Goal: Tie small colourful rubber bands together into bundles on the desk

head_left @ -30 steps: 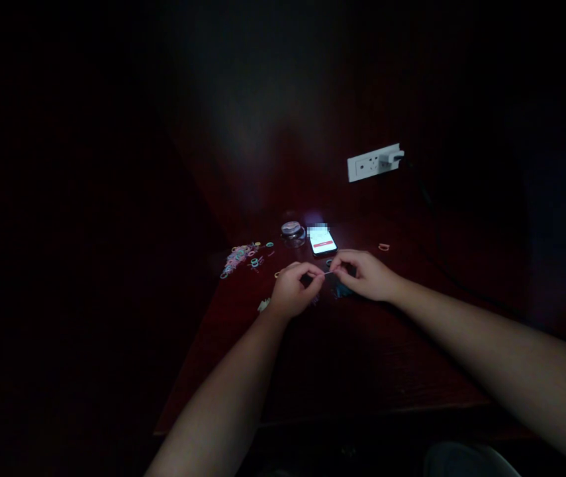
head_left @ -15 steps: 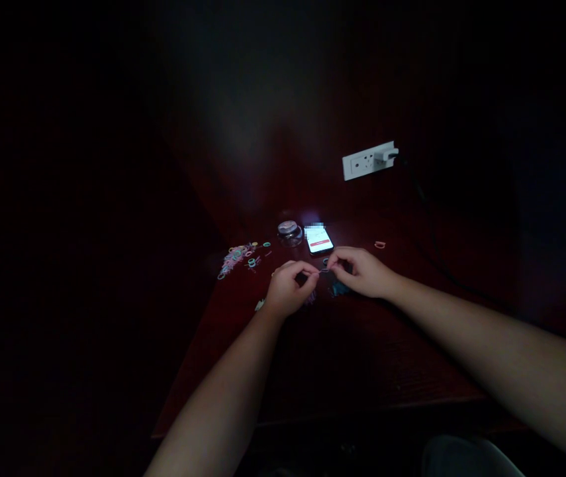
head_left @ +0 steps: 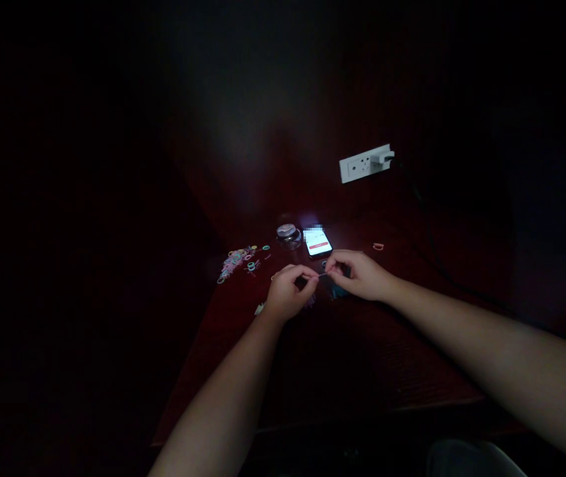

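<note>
A thin, pale purple hair tie point(head_left: 322, 274) is drawn out between my two hands. My left hand point(head_left: 290, 291) pinches its left end between thumb and fingertips, and my right hand point(head_left: 357, 273) pinches the other end. Under the right hand lies a teal bunch of hair ties point(head_left: 338, 291), partly hidden. Some purple ones point(head_left: 310, 301) show below the left fingers. Pale yellow ones point(head_left: 259, 309) lie beside my left wrist. Farther left is a mixed heap of coloured hair ties point(head_left: 235, 262) on the dark red table point(head_left: 342, 371).
Behind my hands, a phone point(head_left: 319, 244) with a lit screen lies beside a clear lidded jar point(head_left: 288, 234). A pinkish-orange hair tie point(head_left: 378, 246) lies to the right. A wall socket point(head_left: 357, 167) holds a plug with a dark cable running down to the right.
The hair tie between my fingers looked like a looser loop before and is now pulled into a straighter line. Both hands have stayed almost in place; the view has shifted slightly.
</note>
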`<control>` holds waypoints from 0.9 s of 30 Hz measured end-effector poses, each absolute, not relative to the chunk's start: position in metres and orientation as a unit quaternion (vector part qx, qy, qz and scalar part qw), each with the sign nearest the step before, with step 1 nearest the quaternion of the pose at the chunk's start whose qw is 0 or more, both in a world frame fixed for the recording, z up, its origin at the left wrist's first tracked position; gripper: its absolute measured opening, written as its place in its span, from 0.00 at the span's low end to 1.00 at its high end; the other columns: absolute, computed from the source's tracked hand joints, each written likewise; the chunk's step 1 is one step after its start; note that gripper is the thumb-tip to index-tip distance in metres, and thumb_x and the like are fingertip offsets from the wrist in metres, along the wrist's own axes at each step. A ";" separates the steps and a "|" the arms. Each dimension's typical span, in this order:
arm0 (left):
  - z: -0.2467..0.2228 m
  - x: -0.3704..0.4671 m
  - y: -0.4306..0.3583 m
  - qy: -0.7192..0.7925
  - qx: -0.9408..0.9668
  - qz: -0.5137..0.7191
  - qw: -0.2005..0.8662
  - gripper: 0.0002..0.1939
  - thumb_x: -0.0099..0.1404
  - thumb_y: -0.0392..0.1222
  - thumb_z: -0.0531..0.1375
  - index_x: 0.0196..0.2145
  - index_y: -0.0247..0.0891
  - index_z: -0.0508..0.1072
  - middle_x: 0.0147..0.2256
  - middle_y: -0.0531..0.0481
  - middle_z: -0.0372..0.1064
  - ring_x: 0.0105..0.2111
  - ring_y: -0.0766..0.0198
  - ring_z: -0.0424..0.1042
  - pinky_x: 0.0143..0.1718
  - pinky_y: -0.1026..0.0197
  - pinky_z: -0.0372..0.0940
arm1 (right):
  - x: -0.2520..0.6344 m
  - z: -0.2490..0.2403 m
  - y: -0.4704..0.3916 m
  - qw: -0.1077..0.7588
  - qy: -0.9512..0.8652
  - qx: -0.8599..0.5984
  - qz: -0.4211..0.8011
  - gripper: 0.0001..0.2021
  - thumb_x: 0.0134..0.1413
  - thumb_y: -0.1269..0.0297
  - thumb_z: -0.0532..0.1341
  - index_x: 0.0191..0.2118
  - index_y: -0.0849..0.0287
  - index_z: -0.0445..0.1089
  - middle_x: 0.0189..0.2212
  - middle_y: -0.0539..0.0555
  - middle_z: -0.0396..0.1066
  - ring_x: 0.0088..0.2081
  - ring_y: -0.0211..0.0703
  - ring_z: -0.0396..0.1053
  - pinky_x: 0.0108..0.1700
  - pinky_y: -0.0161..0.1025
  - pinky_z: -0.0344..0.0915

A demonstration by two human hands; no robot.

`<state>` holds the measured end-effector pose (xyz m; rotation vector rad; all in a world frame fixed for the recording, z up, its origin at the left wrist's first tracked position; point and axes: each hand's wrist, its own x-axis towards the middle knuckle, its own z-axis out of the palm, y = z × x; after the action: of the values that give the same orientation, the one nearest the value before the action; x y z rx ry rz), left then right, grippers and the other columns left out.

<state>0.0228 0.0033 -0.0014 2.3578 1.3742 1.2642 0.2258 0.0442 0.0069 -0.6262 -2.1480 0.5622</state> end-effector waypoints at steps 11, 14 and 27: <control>-0.002 0.022 0.003 0.468 0.777 0.415 0.070 0.05 0.63 0.41 0.61 0.34 0.40 0.76 0.32 0.50 0.73 0.33 0.64 0.72 0.37 0.61 0.67 | 0.226 0.004 0.044 0.403 -0.852 -0.255 0.217 0.04 0.57 0.68 0.56 0.31 0.60 0.65 0.26 0.50 0.65 0.28 0.38 0.62 0.29 0.35 0.58; 0.000 0.023 0.001 0.460 0.782 0.415 0.073 0.04 0.63 0.40 0.61 0.34 0.40 0.76 0.31 0.50 0.73 0.33 0.63 0.71 0.36 0.61 0.66 | 0.225 0.005 0.044 0.403 -0.854 -0.256 0.206 0.04 0.57 0.68 0.56 0.31 0.59 0.64 0.26 0.50 0.65 0.28 0.38 0.62 0.30 0.35 0.58; 0.005 0.026 -0.003 0.429 0.778 0.457 0.046 0.04 0.64 0.39 0.60 0.32 0.39 0.75 0.32 0.49 0.73 0.35 0.62 0.71 0.39 0.59 0.65 | 0.222 0.008 0.040 0.392 -0.857 -0.274 0.195 0.03 0.57 0.68 0.56 0.32 0.60 0.64 0.26 0.51 0.65 0.27 0.38 0.61 0.30 0.35 0.57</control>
<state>0.0256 -0.0026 0.0050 2.3740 1.3106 1.3942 0.2224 0.0399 0.0084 -0.6950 -2.1752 0.4944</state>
